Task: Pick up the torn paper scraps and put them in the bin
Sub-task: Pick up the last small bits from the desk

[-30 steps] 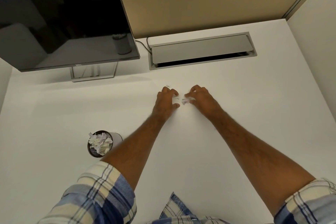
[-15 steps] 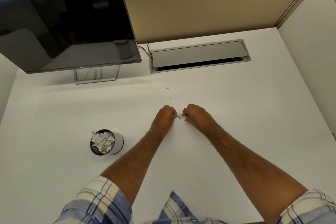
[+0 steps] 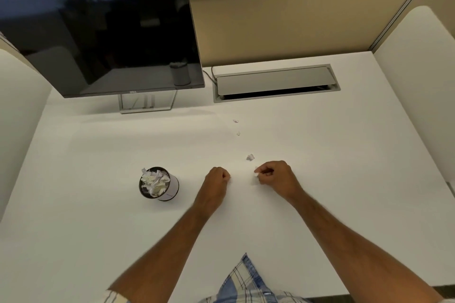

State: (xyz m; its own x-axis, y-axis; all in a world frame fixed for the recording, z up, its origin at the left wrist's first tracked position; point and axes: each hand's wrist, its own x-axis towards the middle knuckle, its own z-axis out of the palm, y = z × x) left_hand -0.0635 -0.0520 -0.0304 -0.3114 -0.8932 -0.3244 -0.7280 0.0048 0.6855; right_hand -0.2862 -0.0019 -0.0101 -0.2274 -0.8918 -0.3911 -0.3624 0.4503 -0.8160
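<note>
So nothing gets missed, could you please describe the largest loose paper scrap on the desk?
Start at the grey cable hatch behind the white desk. Three scraps trail from it toward the right hand. Yours is the crumpled scrap just beyond that hand, bigger than the two specks farther back.

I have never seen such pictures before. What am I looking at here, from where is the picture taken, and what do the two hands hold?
No machine here: a person wears a camera on the head, looking down at a white desk. The left hand is a closed fist; whether it holds paper cannot be seen. The right hand pinches a small white scrap at its fingertips. Three more paper scraps lie beyond: one crumpled, two tiny. To the left stands a small round bin, full of crumpled paper. At the back are a dark monitor and a grey cable hatch.
</note>
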